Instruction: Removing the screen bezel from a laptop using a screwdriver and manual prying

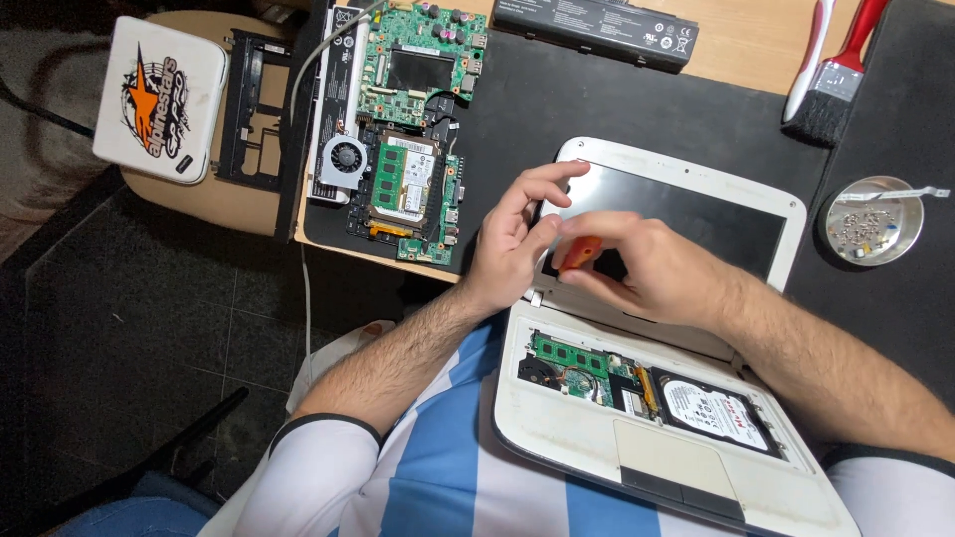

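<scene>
While we are leaning over the small white plastic laptop (686, 438) lying opened up on our lap and against the black-matted surface (597, 109), we are working at the left corner of its screen lid, near the hinge. Our right hand (647, 264) is closing around an orange-handled screwdriver (580, 251), gripping it tightly with the tip hidden beneath the fingers. Our left hand (512, 244) is curling loosely, fingertips resting on the lid's white bezel beside the screwdriver, holding nothing we can make out.

Below the hinge, the laptop's base is showing a green memory board and a silver hard drive, with the keyboard cover gone. Left of the laptop, a bare green motherboard with a small fan (403, 129) is lying on the mat; beyond the laptop, a long black battery (597, 28); to its right, a round metal dish of screws (875, 221) and a red-handled brush (836, 75).

We are judging this a fastener-loosening step at the hinge; next calls for keeping the tip seated and turning steadily.
</scene>
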